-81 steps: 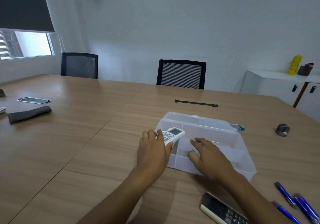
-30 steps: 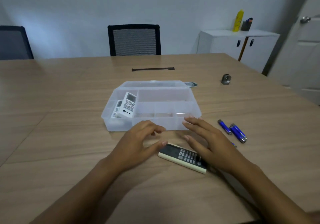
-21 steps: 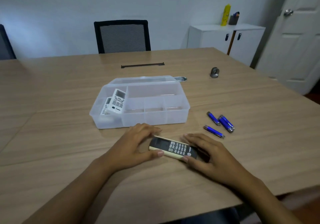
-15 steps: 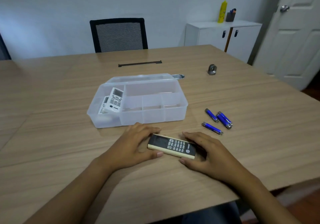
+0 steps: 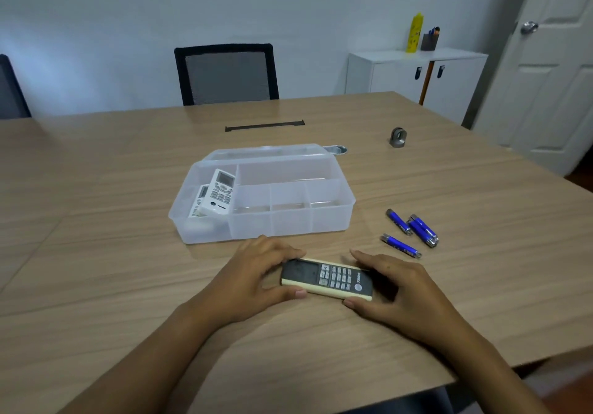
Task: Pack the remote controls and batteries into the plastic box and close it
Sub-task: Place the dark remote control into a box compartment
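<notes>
A clear plastic box (image 5: 330,218) stands open on the table, its lid (image 5: 266,152) folded back behind it. Two white remotes (image 5: 219,192) lie in its left compartment, one on top of the other. In front of the box a black-and-cream remote (image 5: 327,278) lies flat on the table. My left hand (image 5: 253,277) grips its left end, thumb on the near edge. My right hand (image 5: 394,288) grips its right end. Several blue batteries (image 5: 410,230) lie loose to the right of the box.
A small grey metal piece (image 5: 398,137) sits far right on the wooden table (image 5: 96,253). A black cable slot (image 5: 264,125) runs behind the box. A black chair (image 5: 226,73), a white cabinet (image 5: 414,73) and a door (image 5: 552,76) stand beyond the table.
Both hands left the box, dropped to the black-and-cream remote in front of it and closed on its two ends. My view swung right and down.
</notes>
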